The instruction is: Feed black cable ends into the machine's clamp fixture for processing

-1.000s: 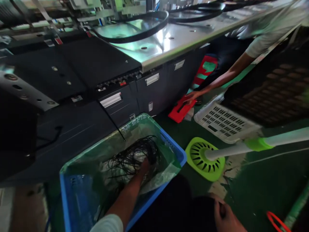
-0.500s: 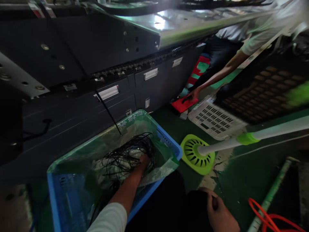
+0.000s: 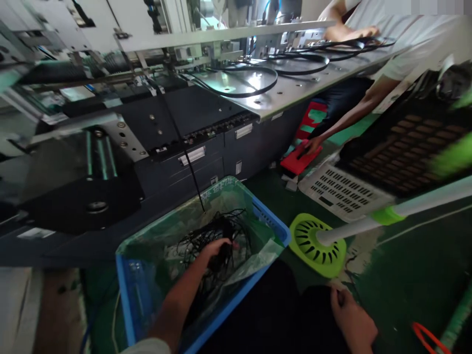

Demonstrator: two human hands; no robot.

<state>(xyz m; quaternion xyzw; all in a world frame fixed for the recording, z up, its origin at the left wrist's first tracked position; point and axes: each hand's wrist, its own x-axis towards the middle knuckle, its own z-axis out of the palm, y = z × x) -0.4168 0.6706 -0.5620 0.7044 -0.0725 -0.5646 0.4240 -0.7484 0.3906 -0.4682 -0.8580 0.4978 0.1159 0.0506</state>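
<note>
My left hand [image 3: 219, 247] reaches into a blue plastic basket [image 3: 123, 300] lined with a clear greenish bag [image 3: 260, 231]. Its fingers are closed on a bundle of thin black cables [image 3: 224, 226]; the fingertips are partly hidden among the strands. More loose black cable lies below the hand, inside the bag. My right hand [image 3: 352, 317] rests by my dark-trousered knee, loosely curled, with nothing visible in it.
A machine with a metal table [image 3: 287, 91] carrying looped black cables stands ahead. Right of the basket are a green mop-like head [image 3: 313, 246] on a white pole and a white crate [image 3: 341, 191]. A co-worker's hand [image 3: 313, 145] touches a red object [image 3: 300, 157].
The view has tilted up, showing more of the machine and its table. My left hand has lifted slightly with the cables gathered in it. My right hand stays by my knee.
</note>
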